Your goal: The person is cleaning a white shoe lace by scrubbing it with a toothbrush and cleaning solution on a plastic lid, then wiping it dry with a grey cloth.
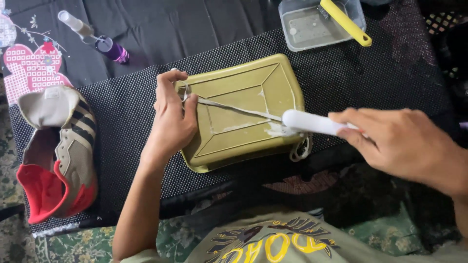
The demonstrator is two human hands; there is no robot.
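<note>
**A:** What do the fingers do?

**B:** The left hand (171, 117) presses flat on the left end of an olive-green tray (273, 83) turned bottom up. Its fingertips pin one end of a white shoelace (234, 108) against the tray near the top-left corner. The right hand (397, 139) is closed around the handle of a white brush (312, 122), thumb on the near side, fingers curled over.

**A:** Where does the lace lie relative to them?

**B:** It runs taut from the left fingertips diagonally across the tray to the brush head, which rests on it near the tray's right edge. White foam marks that spot. The lace's free end loops over the tray's lower right rim (300, 150).

**A:** Containers?

**B:** A clear plastic tub (292, 34) stands beyond the tray, at upper right, well apart from both hands. It holds shallow cloudy water and a brush with a yellow handle (345, 22) leaning out over its rim.

**A:** Further out?

**B:** A black dotted mat (122, 112) underlies the tray. On its left end lies a beige shoe (61, 151) with dark stripes and a red lining, no lace visible in it. A small purple spray bottle (97, 40) lies on its side on the dark cloth behind.
</note>
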